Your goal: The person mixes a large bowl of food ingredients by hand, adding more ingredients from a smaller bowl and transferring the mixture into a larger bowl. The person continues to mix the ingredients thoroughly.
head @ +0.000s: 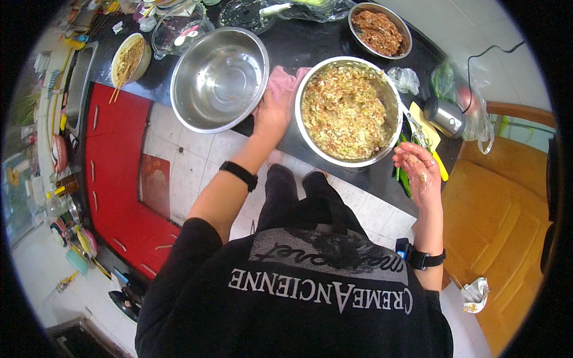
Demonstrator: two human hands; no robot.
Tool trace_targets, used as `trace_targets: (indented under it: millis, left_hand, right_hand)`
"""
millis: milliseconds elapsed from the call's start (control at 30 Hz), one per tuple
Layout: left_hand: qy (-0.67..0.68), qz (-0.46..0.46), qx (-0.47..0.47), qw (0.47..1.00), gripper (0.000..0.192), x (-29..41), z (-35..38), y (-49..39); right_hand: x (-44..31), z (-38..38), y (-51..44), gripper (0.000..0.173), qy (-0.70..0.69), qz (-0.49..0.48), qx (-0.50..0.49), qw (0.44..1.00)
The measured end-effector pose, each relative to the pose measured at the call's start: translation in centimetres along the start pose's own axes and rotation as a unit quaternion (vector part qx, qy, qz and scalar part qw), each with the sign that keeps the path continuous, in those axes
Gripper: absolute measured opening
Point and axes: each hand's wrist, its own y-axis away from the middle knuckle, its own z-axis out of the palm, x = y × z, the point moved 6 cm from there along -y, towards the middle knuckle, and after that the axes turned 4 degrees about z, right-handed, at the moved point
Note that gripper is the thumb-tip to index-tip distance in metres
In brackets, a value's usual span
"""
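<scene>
My left hand (pixel 274 114) is at the right rim of a large empty steel bowl (pixel 219 80), which looks tilted. A pink cloth (pixel 284 83) lies right by its fingers; whether they grip the rim or the cloth, I cannot tell. To the right, a second large steel bowl (pixel 301 96) holds a chopped vegetable and meat mixture (pixel 347 112). My right hand (pixel 416 172) is raised beside that bowl's lower right side, fingers loosely bent, palm smeared with wet food bits, holding nothing. Below it are green peppers (pixel 404 181) and a yellow-handled tool (pixel 440 166).
A smaller steel bowl (pixel 406 42) of minced meat stands at the back. A patterned bowl (pixel 147 60) with chopsticks (pixel 118 91) is at the left, near a clear plastic lid or container (pixel 168 33). A steel cylindrical appliance (pixel 447 118) and plastic bags (pixel 479 121) are at the right.
</scene>
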Motion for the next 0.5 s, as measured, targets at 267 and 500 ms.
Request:
trace_targets:
  millis: [267, 500]
  left_hand:
    - [0.274, -0.155, 0.050, 0.948, 0.032, -0.8, 0.4, -6.1]
    - [0.607, -0.262, -0.049, 0.748, 0.027, 0.3, 2.4, -13.4]
  right_hand:
    - [0.6, -2.8, 1.0, 0.029, -0.060, -0.002, -0.043, 0.997]
    - [1.1, -2.8, 1.2, 0.030, -0.049, 0.020, -0.058, 0.997]
